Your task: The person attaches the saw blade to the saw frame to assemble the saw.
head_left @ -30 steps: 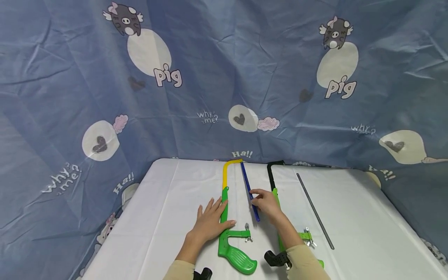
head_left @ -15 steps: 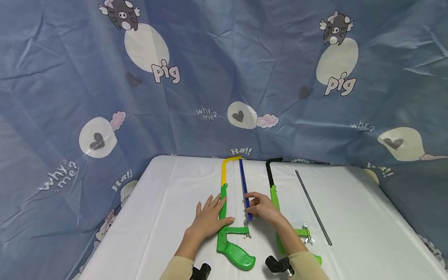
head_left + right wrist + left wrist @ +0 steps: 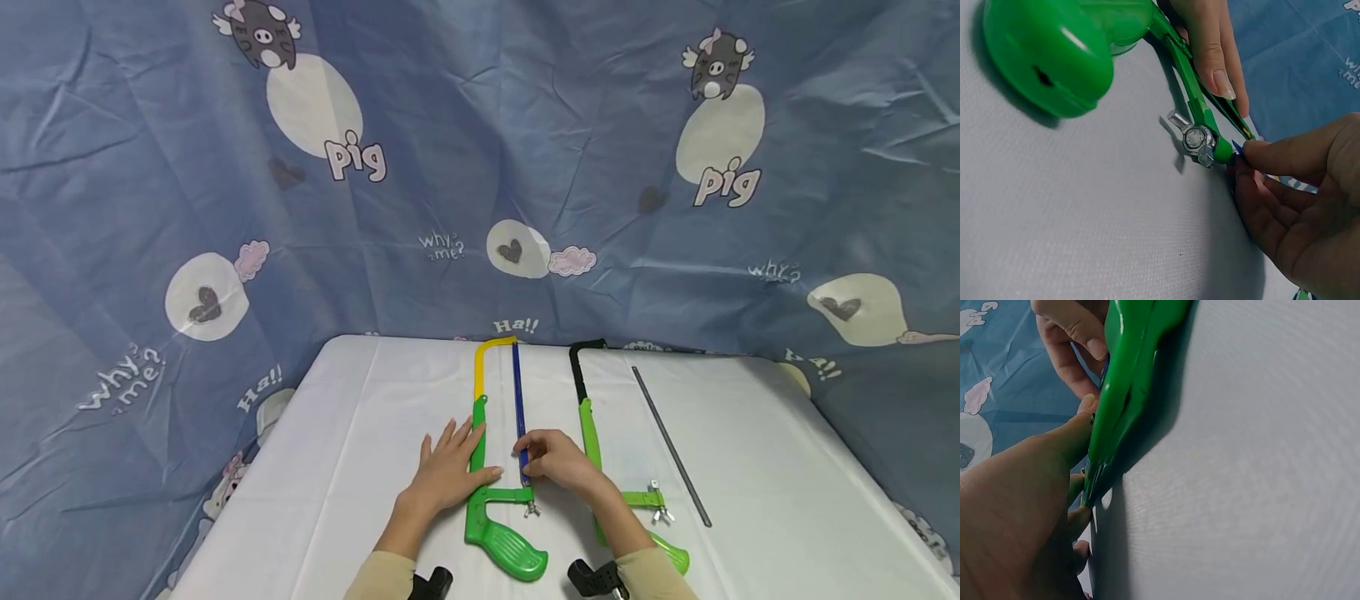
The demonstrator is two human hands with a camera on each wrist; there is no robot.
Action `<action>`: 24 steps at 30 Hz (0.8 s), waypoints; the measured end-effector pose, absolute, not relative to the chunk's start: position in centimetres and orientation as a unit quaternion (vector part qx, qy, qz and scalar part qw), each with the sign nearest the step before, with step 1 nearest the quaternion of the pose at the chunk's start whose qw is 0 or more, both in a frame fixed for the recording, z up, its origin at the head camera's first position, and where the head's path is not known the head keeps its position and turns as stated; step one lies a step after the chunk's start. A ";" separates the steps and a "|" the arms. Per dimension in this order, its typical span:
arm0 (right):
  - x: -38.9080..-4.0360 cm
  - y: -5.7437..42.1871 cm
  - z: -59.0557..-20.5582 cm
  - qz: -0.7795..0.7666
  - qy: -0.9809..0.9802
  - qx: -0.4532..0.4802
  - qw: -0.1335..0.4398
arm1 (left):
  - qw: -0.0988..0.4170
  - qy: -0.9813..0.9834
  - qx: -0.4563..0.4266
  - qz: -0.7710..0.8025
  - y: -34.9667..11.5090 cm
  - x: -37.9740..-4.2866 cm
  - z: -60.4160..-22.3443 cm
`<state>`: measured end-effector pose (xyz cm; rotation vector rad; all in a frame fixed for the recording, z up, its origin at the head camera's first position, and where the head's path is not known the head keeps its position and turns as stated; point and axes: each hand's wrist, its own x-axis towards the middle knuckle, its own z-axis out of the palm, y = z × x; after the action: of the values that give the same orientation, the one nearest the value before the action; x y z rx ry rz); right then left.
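Note:
A hacksaw frame (image 3: 516,552), green with a yellow front bow, lies on the white-covered table. My left hand (image 3: 448,471) rests on its green bar, fingers spread and thumb reaching inward. A blue hacksaw blade (image 3: 517,379) runs from the yellow bow's tip down to the short green arm. Near its lower end, my right hand (image 3: 558,460) pinches the blade between thumb and fingers. In the right wrist view, the blade's blue tip shows at those fingertips, right beside the arm's end. A metal wing nut (image 3: 1196,139) sits at that arm; the blade's holding pin is hidden.
Right of this frame lies a second hacksaw frame (image 3: 591,433), light green and black, partly under my right forearm. Farther right is a loose grey blade (image 3: 671,446). A blue printed cloth (image 3: 420,183) hangs behind the table's far edge (image 3: 420,337).
My right hand has brought the blade's lower end leftward and nearer to me, in line with the short arm. The blade now stands straighter. My left hand has stayed on the frame.

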<state>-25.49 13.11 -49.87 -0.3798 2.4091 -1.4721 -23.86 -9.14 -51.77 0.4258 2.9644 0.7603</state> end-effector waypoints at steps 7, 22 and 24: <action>-25.4 13.4 -49.5 -0.516 0.832 -0.132 0.151 | 0.019 0.958 0.147 0.245 -9.0 -24.0 -51.9; -26.0 14.2 -50.4 -0.545 0.809 -0.125 0.179 | 0.030 0.955 0.195 0.221 -6.5 -22.3 -50.0; -26.0 14.3 -50.4 -0.547 0.807 -0.125 0.184 | 0.037 0.956 0.206 0.205 -6.0 -21.9 -50.0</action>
<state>-25.98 14.27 -50.42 -0.3538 2.2750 -1.5433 -21.86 -6.01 -50.03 0.6324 2.9344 0.6305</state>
